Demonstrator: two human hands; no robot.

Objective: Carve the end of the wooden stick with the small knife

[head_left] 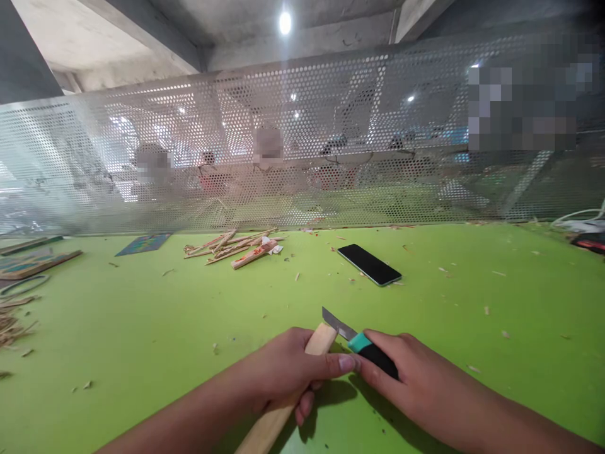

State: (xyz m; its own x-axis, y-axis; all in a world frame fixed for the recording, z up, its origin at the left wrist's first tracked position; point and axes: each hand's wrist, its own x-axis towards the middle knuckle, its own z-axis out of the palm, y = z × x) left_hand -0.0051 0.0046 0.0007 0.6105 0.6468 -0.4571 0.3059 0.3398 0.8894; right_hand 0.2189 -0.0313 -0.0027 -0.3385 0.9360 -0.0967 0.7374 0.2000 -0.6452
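My left hand [293,366] is wrapped round a pale wooden stick [269,429], whose far end points up and away from me. In my right hand [411,372] is a utility knife [378,358] with a black and teal handle. Its bare blade [338,323] lies across the tip of the stick, angled up to the left. The left thumb reaches over to the right hand's fingertips, close to the knife handle. Parts of the left fingers are hidden beneath the stick.
A black phone [369,263] lies on the green table [155,328]. Behind it stands a perforated metal screen [293,189]. Several wooden strips [227,244] are piled near the screen, beside a patterned card [143,244]. Shavings [12,328] and a board [38,265] lie at left.
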